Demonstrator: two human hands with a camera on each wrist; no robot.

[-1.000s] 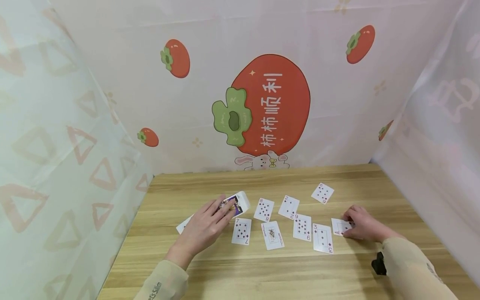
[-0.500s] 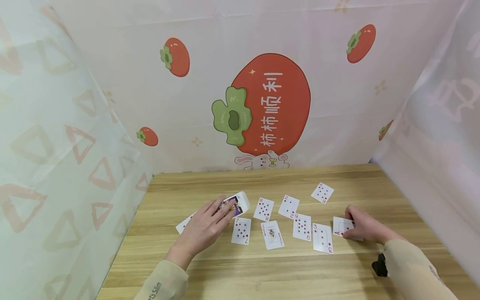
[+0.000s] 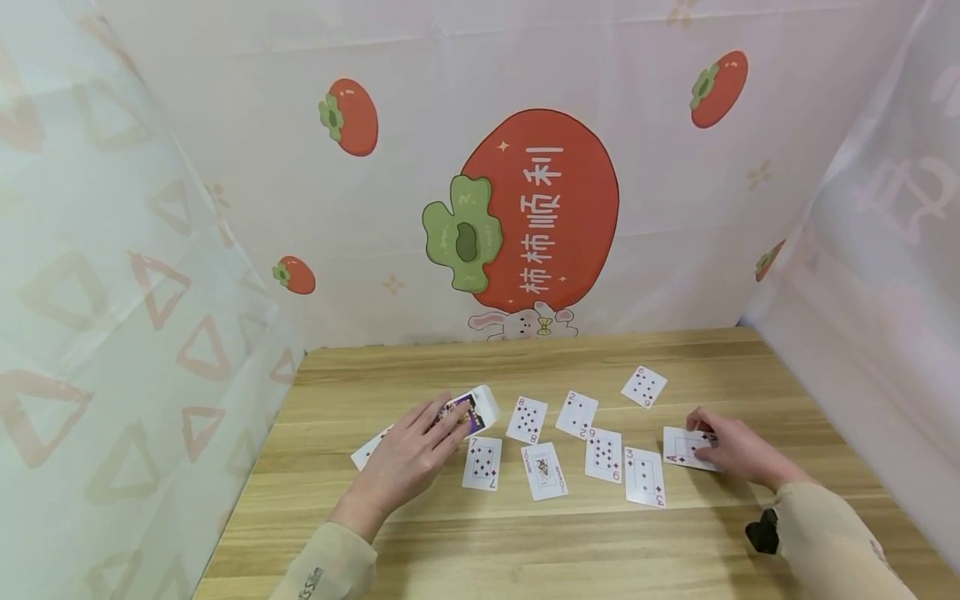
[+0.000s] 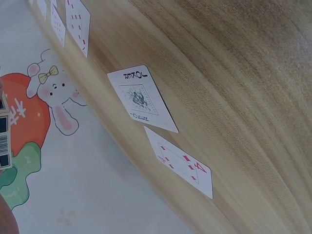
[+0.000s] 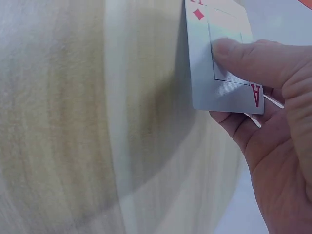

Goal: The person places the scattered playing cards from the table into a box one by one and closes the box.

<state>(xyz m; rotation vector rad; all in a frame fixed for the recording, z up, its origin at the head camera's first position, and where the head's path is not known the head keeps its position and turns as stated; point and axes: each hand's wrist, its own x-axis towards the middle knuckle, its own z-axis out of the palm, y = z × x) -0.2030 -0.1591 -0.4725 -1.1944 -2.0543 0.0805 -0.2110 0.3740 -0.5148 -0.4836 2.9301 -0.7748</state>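
Note:
My left hand (image 3: 405, 458) holds a purple and white card box (image 3: 486, 407), its fingers across the top face. A barcode on this box shows at the left edge of the left wrist view. My right hand (image 3: 738, 452) pinches an ace of diamonds (image 5: 226, 58), thumb on its face and fingers behind. To the left of the ace lies a three (image 3: 645, 477), with a nine (image 3: 604, 454) beside it. Near the box are a seven (image 3: 482, 463), an eight (image 3: 527, 419) and a joker (image 4: 141, 97). A white card (image 3: 367, 448) sticks out from under my left hand, mostly hidden.
A two (image 3: 577, 413) lies behind the nine, and a six (image 3: 643, 386) sits farther back on the wooden table (image 3: 525, 550). Printed cloth walls (image 3: 390, 208) enclose the table at the back and both sides.
The ace has shifted slightly and turned a little in my right hand, whose fingers have moved along with it. My left hand, the box and the other cards have stayed put.

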